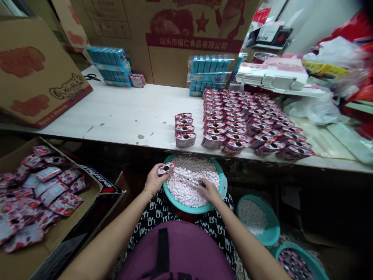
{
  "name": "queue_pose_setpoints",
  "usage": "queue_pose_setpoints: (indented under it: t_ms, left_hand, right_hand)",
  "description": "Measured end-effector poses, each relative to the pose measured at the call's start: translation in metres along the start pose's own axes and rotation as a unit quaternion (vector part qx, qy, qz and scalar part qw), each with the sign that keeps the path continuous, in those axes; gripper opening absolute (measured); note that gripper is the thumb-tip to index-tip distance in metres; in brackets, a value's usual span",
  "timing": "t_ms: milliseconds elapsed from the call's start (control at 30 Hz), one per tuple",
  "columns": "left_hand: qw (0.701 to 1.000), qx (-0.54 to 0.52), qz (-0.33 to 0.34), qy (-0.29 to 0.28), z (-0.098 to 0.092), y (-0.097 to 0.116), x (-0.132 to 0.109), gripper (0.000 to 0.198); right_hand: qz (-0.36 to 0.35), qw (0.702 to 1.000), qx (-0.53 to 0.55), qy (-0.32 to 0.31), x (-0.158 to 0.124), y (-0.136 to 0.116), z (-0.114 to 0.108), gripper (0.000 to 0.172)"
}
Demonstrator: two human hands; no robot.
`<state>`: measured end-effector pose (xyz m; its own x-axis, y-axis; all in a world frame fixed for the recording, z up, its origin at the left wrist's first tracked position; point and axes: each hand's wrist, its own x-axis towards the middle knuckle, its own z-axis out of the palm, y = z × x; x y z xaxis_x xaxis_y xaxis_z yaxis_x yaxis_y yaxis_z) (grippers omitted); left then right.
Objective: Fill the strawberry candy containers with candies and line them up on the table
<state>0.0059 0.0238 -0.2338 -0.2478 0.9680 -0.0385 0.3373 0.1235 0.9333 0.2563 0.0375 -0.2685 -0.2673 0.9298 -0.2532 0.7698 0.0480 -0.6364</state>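
Observation:
My left hand (154, 181) is closed around a small red-and-pink printed carton (165, 168), oval on top with a dark round hole, held over the left rim of a turquoise basin (224, 186). The basin rests on my lap, full of small whitish pellets (186, 190) that look like candies. Over the pellets, my right hand (210, 191) is closed on a thin, blurred metal tool that looks like a spoon (200, 182). Its far end is hard to make out. On the table's front edge, a short row of matching cartons (185, 140) stands upright, holes up.
Many cartons (237, 146) stand in rows on the white table (128, 112). An open box (94, 194) of loose cartons is at left. Blue packs (208, 72) stand at the back. Two more turquoise basins (272, 219) sit low right. Flattened white cardboard (271, 74) is stacked right.

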Motion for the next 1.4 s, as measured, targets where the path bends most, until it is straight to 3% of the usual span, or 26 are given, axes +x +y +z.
queue_pose_setpoints:
  t_ms: [133, 233, 333, 533, 800, 900, 1033, 1167, 1267, 1400]
  left_hand:
    - [0.992, 0.098, 0.080, -0.008, 0.007, 0.011, -0.001, 0.036]
    - [0.978, 0.146, 0.145, -0.042, 0.022, 0.020, -0.004, 0.035]
    - [0.967, 0.172, 0.178, -0.066, 0.033, 0.022, -0.007, 0.041]
    - [0.964, 0.178, 0.182, -0.077, 0.035, 0.017, -0.012, 0.044]
    - [0.978, 0.134, 0.142, -0.066, 0.029, 0.017, -0.009, 0.039]
    - [0.982, 0.120, 0.135, -0.049, 0.025, 0.022, -0.011, 0.037]
    - [0.981, 0.072, 0.180, -0.026, 0.017, 0.047, -0.010, 0.035]
    - [0.966, 0.057, 0.249, -0.031, 0.021, 0.081, 0.019, 0.036]
    - [0.954, 0.118, 0.276, -0.030, 0.031, 0.096, 0.048, 0.036]
    - [0.936, 0.247, 0.243, 0.052, 0.038, 0.106, 0.065, 0.056]
  right_hand:
    - [-0.074, 0.996, 0.051, 0.019, -0.014, -0.012, -0.048, 0.028]
    - [-0.104, 0.992, -0.071, 0.010, -0.026, -0.045, -0.082, 0.029]
    - [-0.093, 0.967, -0.237, -0.029, -0.033, -0.082, -0.102, 0.030]
    - [-0.092, 0.915, -0.387, -0.076, -0.035, -0.120, -0.109, 0.028]
    - [-0.122, 0.901, -0.412, -0.061, -0.034, -0.135, -0.106, 0.028]
    - [-0.134, 0.905, -0.403, -0.042, -0.039, -0.135, -0.112, 0.027]
    - [-0.158, 0.944, -0.287, 0.046, -0.053, -0.115, -0.135, 0.029]
    - [-0.157, 0.968, -0.129, 0.147, -0.064, -0.081, -0.152, 0.034]
    - [-0.140, 0.974, -0.082, 0.157, -0.067, -0.062, -0.151, 0.035]
    - [-0.126, 0.982, -0.054, 0.131, -0.069, -0.048, -0.142, 0.034]
